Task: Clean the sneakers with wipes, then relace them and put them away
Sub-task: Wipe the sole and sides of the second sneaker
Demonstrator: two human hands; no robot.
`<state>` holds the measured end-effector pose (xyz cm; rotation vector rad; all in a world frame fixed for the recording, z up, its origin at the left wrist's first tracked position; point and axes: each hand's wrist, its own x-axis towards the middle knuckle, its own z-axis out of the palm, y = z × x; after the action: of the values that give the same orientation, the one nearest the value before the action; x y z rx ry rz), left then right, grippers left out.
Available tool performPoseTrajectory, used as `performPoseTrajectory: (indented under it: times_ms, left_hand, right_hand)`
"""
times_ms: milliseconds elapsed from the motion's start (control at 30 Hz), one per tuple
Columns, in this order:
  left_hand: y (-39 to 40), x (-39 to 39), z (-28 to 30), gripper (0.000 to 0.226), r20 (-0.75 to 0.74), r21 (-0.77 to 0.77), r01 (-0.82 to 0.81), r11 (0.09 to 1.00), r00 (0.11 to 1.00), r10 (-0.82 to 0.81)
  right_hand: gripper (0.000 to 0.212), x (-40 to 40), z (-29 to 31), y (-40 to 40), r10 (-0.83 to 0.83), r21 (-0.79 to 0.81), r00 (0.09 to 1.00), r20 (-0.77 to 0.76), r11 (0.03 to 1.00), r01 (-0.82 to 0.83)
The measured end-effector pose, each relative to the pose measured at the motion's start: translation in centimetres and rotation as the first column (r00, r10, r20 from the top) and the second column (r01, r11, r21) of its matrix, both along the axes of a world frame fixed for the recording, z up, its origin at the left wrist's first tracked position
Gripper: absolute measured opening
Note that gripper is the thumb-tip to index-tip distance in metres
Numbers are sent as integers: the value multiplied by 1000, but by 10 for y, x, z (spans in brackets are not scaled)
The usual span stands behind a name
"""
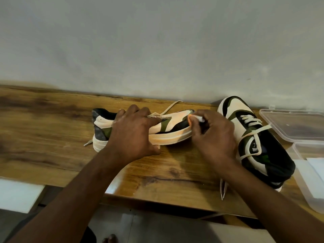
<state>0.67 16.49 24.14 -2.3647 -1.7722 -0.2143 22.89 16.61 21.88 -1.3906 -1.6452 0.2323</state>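
Note:
A white, green and black sneaker [170,127] lies on the wooden table [52,123], toe pointing right. My left hand [133,134] grips it across the middle, over the lacing area. My right hand [212,134] holds a small crumpled white wipe [250,118] against the toe. A second matching sneaker [252,137] stands to the right, laced, its toe toward the wall. A loose lace end [172,105] trails behind the first sneaker, and another [87,142] lies by its heel.
A clear plastic box [305,174] holding white wipes sits at the right table edge, with its clear lid [294,125] behind it. A grey wall [157,50] runs directly behind the table. The second sneaker's lace ends [223,188] hang over the front edge.

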Motion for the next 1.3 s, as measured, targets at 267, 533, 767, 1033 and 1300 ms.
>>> performPoseTrajectory:
  times_ms: [267,533,767,1033,1300]
  left_hand:
    - [0,-5,-2,85,-11,9,33,999,999,-33]
    - [0,-3,-2,83,-25,18,55,998,998,-54]
    - [-2,0,-5,84,-99,23,67,998,993,-64]
    - [-3,5,-5,81,-139,28,79,997,988,-74]
    - [3,-8,-7,83,-61,46,132,990,990,-129]
  right_hand:
    - [16,-24,-2,-21,127,47,984,122,990,-133]
    - [10,8,5,0,-13,-29,1000,5,999,14]
    - [9,-30,2,-22,140,-43,985,97,990,-136]
    - [8,-6,3,-7,-7,-137,1000,22,991,10]
    - [9,-9,10,-12,59,-137,998,28,989,-54]
